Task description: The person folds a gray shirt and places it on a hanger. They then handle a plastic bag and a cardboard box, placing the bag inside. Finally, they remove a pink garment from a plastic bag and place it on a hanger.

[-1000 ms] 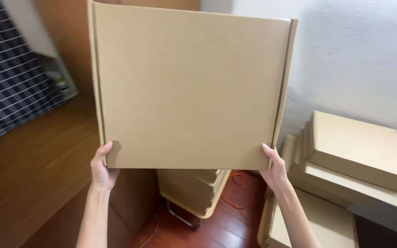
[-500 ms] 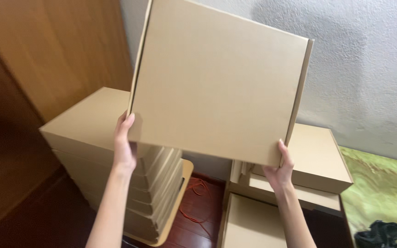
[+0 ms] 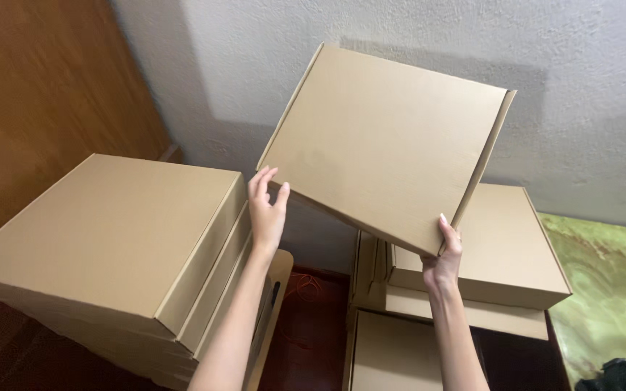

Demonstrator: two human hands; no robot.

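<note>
Whereas half a second ago the flat cardboard box (image 3: 385, 145) stood nearly upright before the wall, it now tilts further over, its top edge leaning away to the right; the left hand (image 3: 266, 210) has opened, fingers spread and only brushing the lower left edge, while the right hand (image 3: 443, 250) is clamped on the lower right corner; the box hangs in the air above the gap between two piles. To the left sits a stack of shut boxes (image 3: 110, 246); to the right another stack (image 3: 501, 246); all are closed, so their contents cannot be seen. A green patterned surface (image 3: 610, 289) is cut off at the right edge; the dark object (image 3: 621, 376) on it is hard to make out.
</note>
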